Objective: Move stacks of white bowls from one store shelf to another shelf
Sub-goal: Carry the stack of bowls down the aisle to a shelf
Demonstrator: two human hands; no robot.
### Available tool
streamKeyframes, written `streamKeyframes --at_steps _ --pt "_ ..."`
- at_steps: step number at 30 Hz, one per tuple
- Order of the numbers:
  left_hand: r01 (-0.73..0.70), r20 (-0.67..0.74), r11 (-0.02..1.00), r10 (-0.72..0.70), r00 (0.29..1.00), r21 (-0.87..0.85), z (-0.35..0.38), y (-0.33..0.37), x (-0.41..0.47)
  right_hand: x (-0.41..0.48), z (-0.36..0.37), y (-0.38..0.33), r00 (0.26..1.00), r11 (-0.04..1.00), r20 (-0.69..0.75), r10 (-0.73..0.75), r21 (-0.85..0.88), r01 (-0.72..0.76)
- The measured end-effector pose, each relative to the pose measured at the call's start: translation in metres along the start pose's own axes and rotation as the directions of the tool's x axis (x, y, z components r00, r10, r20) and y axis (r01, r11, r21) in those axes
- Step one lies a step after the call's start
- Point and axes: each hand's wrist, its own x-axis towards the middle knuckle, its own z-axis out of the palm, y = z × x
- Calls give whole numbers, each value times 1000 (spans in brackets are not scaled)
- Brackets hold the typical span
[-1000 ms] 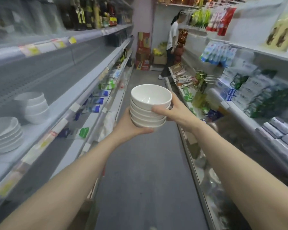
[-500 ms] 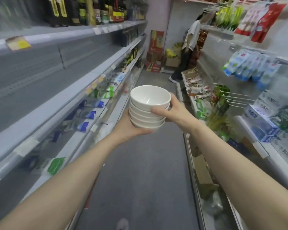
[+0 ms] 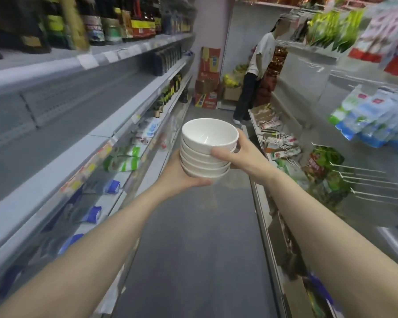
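In the middle of the frame, above the grey aisle floor [image 3: 193, 249], both bare forearms reach forward and meet at a stack of white bowls [image 3: 205, 165]. The left hand [image 3: 182, 177] lies under the stack, palm up, its fingers curled beneath the lowest bowl and bearing the weight. The right hand [image 3: 241, 154] clasps the stack from the right side, its thumb laid across the front of the upper bowls and its fingers wrapped round the far side, out of sight. The bowls are nested upright, several deep, and lean slightly to the left. The top bowl [image 3: 209, 134] shows its plain white inside.

At the left of the frame run long grey shelves [image 3: 55, 125]. Dark bottles [image 3: 115, 21] with coloured labels stand on the top one in the upper left. Green packets [image 3: 122, 159] and blue packets [image 3: 112, 187] lie on the lower ones. At the right, pale blue bags [image 3: 372, 120] hang from wire hooks. In the upper middle, at the far end of the aisle, cardboard boxes [image 3: 208, 76] are piled against the wall, with an open carton of yellow goods [image 3: 230, 81] beside them. A person [image 3: 255, 76] in a white top stands next to that carton, facing the right-hand shelves
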Motion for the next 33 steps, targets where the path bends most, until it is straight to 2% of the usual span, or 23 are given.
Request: streamKeyframes --at_steps 4,15,19,22,27,33 --pt "-7 12 1000 7 1000 -11 3 -35 94 94 -34 35 1000 1000 -13 0 -21 0" --pt "-1 -103 1000 -1 995 -15 16 -139 353 362 -125 114 995 999 99 -22 -39 26" --pt "53 -159 999 -53 986 -1 5 -178 428 452 -137 140 986 1000 165 -21 -11 23" --pt "45 -176 999 -41 984 19 -10 -208 488 522 -140 158 980 1000 196 -31 3 31" --pt "34 -174 999 -30 984 20 -36 -262 590 638 -147 192 979 1000 200 -28 15 26" --pt "99 -183 995 -98 978 -2 -60 -320 713 766 -163 220 980 999 196 -39 31 34"
